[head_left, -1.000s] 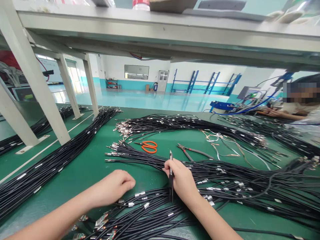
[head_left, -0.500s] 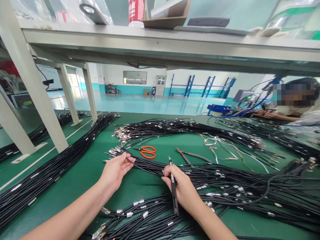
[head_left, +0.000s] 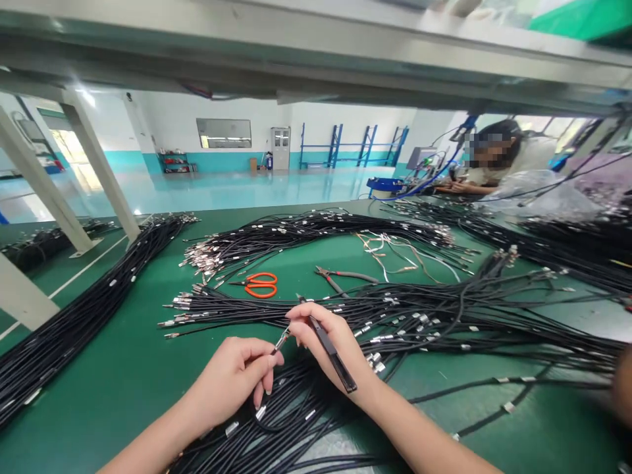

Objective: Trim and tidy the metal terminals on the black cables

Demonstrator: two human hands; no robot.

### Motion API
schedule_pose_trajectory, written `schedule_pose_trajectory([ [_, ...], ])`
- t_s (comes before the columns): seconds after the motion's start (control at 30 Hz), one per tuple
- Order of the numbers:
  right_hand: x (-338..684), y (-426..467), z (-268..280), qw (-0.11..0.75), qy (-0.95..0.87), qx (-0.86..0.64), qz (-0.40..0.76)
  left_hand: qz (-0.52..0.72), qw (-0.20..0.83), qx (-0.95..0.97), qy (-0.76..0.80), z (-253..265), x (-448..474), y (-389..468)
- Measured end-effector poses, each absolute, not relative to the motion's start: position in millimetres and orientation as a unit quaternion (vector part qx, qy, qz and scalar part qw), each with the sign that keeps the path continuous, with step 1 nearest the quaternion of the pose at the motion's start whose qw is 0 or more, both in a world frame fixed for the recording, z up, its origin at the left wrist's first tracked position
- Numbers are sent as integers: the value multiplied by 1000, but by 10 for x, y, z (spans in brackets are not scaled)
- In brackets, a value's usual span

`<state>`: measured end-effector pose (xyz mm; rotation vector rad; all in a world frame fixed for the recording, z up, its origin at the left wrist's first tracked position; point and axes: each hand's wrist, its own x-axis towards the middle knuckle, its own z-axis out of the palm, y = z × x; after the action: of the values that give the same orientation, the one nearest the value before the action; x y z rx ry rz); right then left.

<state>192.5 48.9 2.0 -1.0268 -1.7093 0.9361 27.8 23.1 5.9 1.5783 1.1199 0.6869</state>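
Note:
My left hand [head_left: 236, 374] pinches a black cable [head_left: 275, 349] close to its end, where a shiny metal terminal [head_left: 282, 339] sticks out. The fingertips of my right hand [head_left: 340, 342] meet that terminal, and a black utility knife [head_left: 330, 352] lies through the same hand, its tip pointing up and away. Below both hands spreads a bundle of black cables [head_left: 291, 421] with silver sleeves. Just beyond them, another cable bundle [head_left: 237, 306] runs across the green table, its metal ends on the left. Whether the blade touches anything cannot be made out.
Orange-handled scissors [head_left: 261, 285] and red-and-grey cutting pliers [head_left: 340, 275] lie past the hands. Loose white and tan wires [head_left: 395, 253] lie behind the pliers. More cables [head_left: 113, 283] run along the left. A shelf beam [head_left: 247, 52] crosses overhead. A co-worker [head_left: 498, 151] sits at far right.
My left hand has left the far bundle and moved toward me and right, now with a cable end. My right hand has come toward it, still holding the knife. The view has shifted right.

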Motion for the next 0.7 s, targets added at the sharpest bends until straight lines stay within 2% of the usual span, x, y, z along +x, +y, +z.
schedule_pose_trajectory([
  [0.13, 1927, 473, 16, 407, -717, -422, 376, 304, 539, 634, 464, 46, 288, 231],
  [0.7, 1898, 472, -56, 395, -708, -445, 380, 361, 524, 586, 501, -44, 291, 237],
])
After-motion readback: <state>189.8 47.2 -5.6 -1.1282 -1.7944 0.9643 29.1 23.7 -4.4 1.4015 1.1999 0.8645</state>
